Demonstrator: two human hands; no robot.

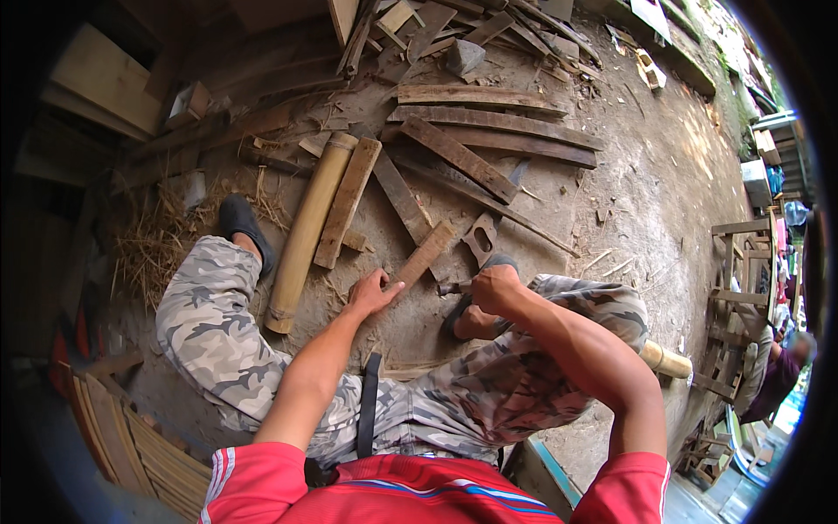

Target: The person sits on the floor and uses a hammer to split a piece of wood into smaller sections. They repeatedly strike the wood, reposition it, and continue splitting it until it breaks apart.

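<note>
My left hand [374, 293] is closed around the lower end of a short wooden strip [425, 254], which slants up and to the right between my knees. In my closed right hand [496, 290] is a hammer [449, 288]; its dark head points left, toward the strip, and is apart from it. Most of the hammer's handle is hidden by my fist. Just beyond that hand, a handsaw [480, 239] lies on the ground, its blade partly under a long thin stick. A plank [347, 203] and a thick bamboo pole [310, 236] lie left of the strip.
Several dark boards [497, 122] lie across the ground ahead, with a scrap wood pile and a grey stone [464, 57] beyond. Straw [166, 236] is heaped by my left foot. At far right stand a wooden frame [742, 297] and another person [777, 375].
</note>
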